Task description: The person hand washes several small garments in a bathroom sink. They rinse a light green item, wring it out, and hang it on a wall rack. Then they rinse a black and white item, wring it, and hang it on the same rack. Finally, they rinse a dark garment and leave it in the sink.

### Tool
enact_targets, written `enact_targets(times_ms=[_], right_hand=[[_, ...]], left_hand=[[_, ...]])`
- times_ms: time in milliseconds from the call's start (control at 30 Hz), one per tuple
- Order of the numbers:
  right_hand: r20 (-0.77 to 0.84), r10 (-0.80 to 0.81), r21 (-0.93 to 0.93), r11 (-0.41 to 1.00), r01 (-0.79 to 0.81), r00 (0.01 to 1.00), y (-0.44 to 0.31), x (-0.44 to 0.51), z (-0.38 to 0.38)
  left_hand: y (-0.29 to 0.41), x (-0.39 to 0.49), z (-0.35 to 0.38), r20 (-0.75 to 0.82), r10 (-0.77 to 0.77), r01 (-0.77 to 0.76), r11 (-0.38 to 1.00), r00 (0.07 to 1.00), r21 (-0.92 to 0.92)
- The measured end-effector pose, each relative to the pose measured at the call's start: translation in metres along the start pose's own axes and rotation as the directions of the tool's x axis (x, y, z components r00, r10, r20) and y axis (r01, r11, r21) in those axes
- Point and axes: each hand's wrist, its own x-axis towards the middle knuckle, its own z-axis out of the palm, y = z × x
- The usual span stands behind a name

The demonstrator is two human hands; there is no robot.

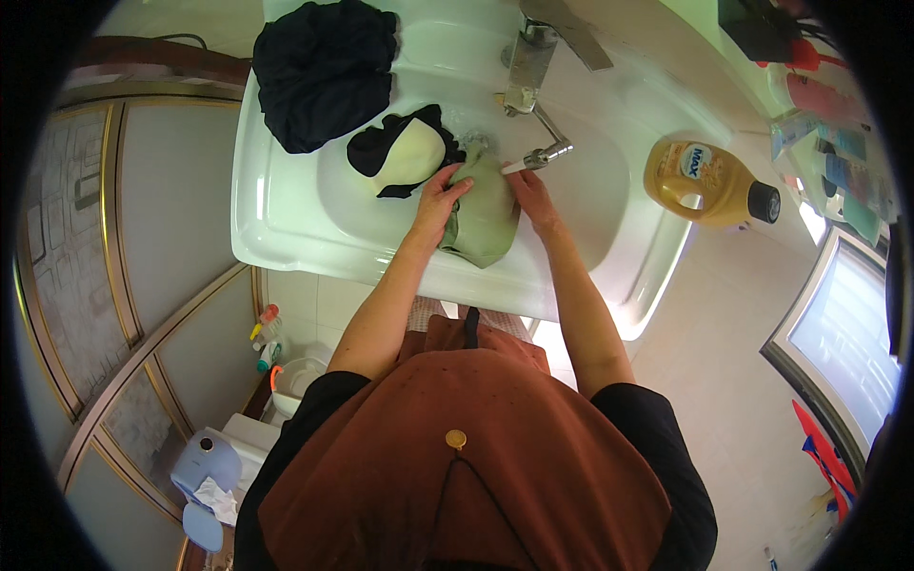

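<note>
My left hand (437,202) grips the left side of a wet pale green cloth item (485,207), thumb on top. On its right side my right hand (533,198) holds the same cloth, with the fingers partly hidden behind it. The cloth hangs over the front of the basin of a white ceramic sink (578,235). Just above my right hand is the swivel spout (548,153) of a chrome faucet (530,68), and a short white stream comes from its end towards the cloth. Left of my hands lies a crumpled black garment piece with a pale inner side (413,153).
A bundled black cloth (325,75) rests on the sink's back left corner. On the right rim lies a bottle of amber liquid (703,182) with a black cap. Toiletries (832,143) crowd the far right. A framed panel door (178,207) stands at left, near a blue tissue box (207,464).
</note>
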Motion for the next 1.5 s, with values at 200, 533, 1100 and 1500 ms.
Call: enact_targets(times_ms=[200,533,1100,1500], right_hand=[[0.081,0.219,0.605,0.764,-0.223,0.972,-0.019,0.000,0.020],[-0.474,-0.206,-0.324,0.945,0.048,0.856,-0.032,-0.033,0.062],[-0.585,-0.081,-0.256,0.962,-0.089,0.807,-0.002,0.001,0.062],[-0.075,0.183,0.419,0.898,-0.136,0.980,-0.034,-0.018,-0.015]], left_hand=[[0.016,-0.002,0.005,0.082,-0.097,0.086,0.988,0.992,0.128],[-0.003,0.006,0.041,-0.126,0.169,-0.084,0.862,0.978,0.500],[-0.064,0.057,0.031,-0.188,0.189,-0.089,0.894,0.964,0.438],[0.008,-0.004,0.018,-0.017,0.007,0.003,0.863,1.000,0.506]])
